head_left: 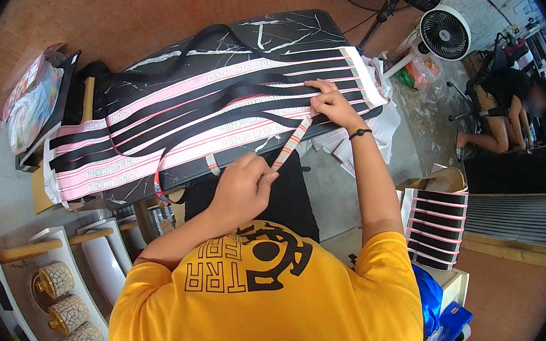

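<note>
A narrow pale strip with red stripes (292, 144) runs taut between my hands at the near edge of the table. My left hand (243, 184) is closed round its lower part, and a short end (213, 164) pokes out on the other side. My right hand (333, 103), with a dark bracelet at the wrist, rests on the table's right part; its curled fingers meet the strip's upper end. Beneath it lies a long row of black and pink bands (226, 109), printed with white lettering, joined at a white end piece (364, 77). Loose black straps (208, 87) lie across them.
The black marble-patterned table (291, 29) stands against a brown wall. Fans (444, 33) stand behind its right end. A bagged bundle (34, 109) is at left, a rack with patterned rolls (65, 308) lower left. Another banded stack (436, 228) sits right; a person (506, 102) works beyond.
</note>
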### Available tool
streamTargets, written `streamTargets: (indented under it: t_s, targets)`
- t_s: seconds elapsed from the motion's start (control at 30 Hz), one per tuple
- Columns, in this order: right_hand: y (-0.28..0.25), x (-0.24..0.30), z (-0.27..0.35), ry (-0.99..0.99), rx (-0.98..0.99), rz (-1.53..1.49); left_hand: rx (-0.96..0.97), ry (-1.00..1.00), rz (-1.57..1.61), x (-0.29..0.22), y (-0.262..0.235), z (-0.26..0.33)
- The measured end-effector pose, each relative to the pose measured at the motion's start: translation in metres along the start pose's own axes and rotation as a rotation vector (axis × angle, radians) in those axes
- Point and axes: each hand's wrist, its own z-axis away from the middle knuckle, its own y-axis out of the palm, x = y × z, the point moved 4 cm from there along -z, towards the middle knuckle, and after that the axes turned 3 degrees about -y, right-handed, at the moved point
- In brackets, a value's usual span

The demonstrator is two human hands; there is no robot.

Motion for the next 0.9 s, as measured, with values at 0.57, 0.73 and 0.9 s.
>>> streamTargets:
  t_s: [0.57, 0.73, 0.9]
  targets:
    - [0.02, 0.022, -0.003, -0.007, -0.191, 0.414, 0.463, 0.346, -0.133, -0.021, 0.069, 0.025]
    - [0.022, 0.024, -0.002, -0.003, -0.213, 0.454, 0.533, 0.26, -0.067, -0.018, 0.098, 0.037]
    - [0.022, 0.023, -0.003, 0.007, -0.228, 0.438, 0.526, 0.038, 0.185, -0.004, 0.134, 0.036]
